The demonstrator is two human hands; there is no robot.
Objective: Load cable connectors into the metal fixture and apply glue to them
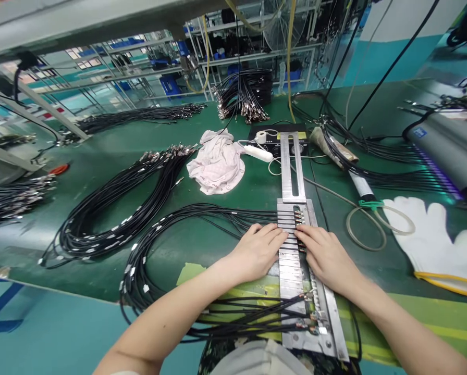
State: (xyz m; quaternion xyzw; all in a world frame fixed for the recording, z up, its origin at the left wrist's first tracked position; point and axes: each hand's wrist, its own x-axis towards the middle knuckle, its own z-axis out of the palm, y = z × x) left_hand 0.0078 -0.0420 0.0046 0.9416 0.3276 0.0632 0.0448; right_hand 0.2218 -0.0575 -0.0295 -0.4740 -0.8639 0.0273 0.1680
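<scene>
"Several black cables (186,210) cross the slotted metal fixture (290,276). Where's that?"

"On the green desk (253,185), nearer than the pale cloth (217,164)."

"And the left hand (259,251)?"

"Over the cables, fingers close together."

"The right hand (329,258)?"

"Fingers bent beside the connector ends (298,215)."

"Gripping?"

"I can't tell whether either hand pinches anything."

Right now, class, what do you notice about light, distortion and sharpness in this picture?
Head view: purple light glows under the grey machine, the metal fixture shines pale; head view: wide-angle distortion seems to tilt the overhead beam; head view: background shelves look softer than the metal fixture.
</scene>
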